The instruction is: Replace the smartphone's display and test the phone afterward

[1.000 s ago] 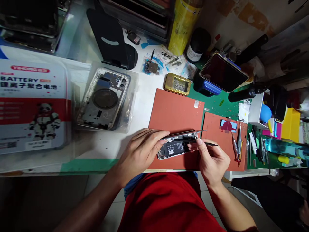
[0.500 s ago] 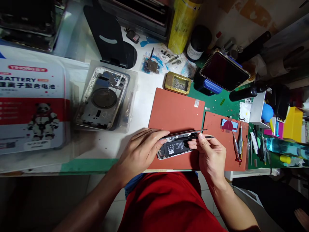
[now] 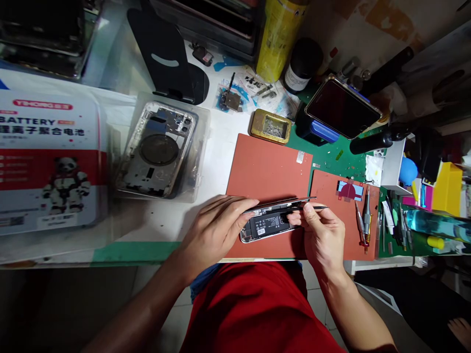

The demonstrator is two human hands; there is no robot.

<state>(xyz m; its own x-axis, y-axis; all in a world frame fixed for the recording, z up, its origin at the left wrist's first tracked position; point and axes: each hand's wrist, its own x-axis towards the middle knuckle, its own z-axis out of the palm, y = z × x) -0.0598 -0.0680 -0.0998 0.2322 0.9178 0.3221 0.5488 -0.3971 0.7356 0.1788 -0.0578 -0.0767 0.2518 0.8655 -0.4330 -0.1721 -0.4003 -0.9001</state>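
Observation:
An opened phone [image 3: 270, 225] lies over the red-brown mat, its black battery and inner parts showing. Its screen panel [image 3: 283, 201] is tilted up along the far long side, seen nearly edge-on. My left hand [image 3: 217, 228] is closed on the panel's left end, thumb and fingers pinching it. At the phone's right end, my right hand [image 3: 324, 233] pinches a thin dark pointed tool [image 3: 319, 208] between thumb and fingers. The tool's other end is hidden between panel and body, so its exact kind cannot be made out.
A red-brown mat [image 3: 268, 166] lies under the phone. To the right are screwdrivers [image 3: 366, 215] and a clear blue bottle [image 3: 434, 223]. Behind stand a small gold tin [image 3: 270, 126] and a propped phone [image 3: 343, 108]. Leftward are a phone housing [image 3: 156, 149] and a battery box [image 3: 51, 162].
Almost nothing differs. The fingers of my right hand have shifted very slightly at the phone's right end; my left hand and the phone hold their place.

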